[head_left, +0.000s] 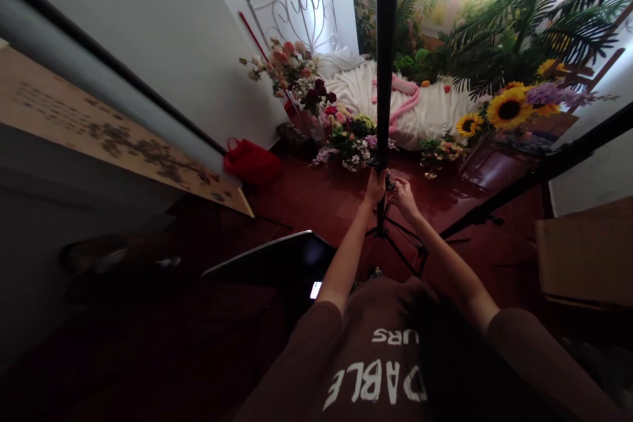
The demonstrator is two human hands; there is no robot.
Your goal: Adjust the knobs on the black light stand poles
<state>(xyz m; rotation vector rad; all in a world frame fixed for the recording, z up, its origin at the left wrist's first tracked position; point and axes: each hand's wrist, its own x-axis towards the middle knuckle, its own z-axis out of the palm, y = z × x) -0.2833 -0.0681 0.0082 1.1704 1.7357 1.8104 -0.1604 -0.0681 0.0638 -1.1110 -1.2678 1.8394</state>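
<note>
A black upright light stand [384,79] rises in front of me, its tripod legs [390,237] spread on the floor. My left hand [376,187] is closed around the pole just below a dark collar. Close beside it, a small black knob [390,182] sticks out to the right of the pole. The fingers of my right hand [404,198] are bent and pinched at this knob. Both hands are small in the view, so the exact fingertip contact is hard to see.
Flower bunches [341,119] and a white-draped bed [440,109] lie beyond the stand. Another black pole [539,175] slants in from the right, above a cardboard box [583,254]. A dark screen [277,260] stands at left, and a red bag [252,161] lies by the wall.
</note>
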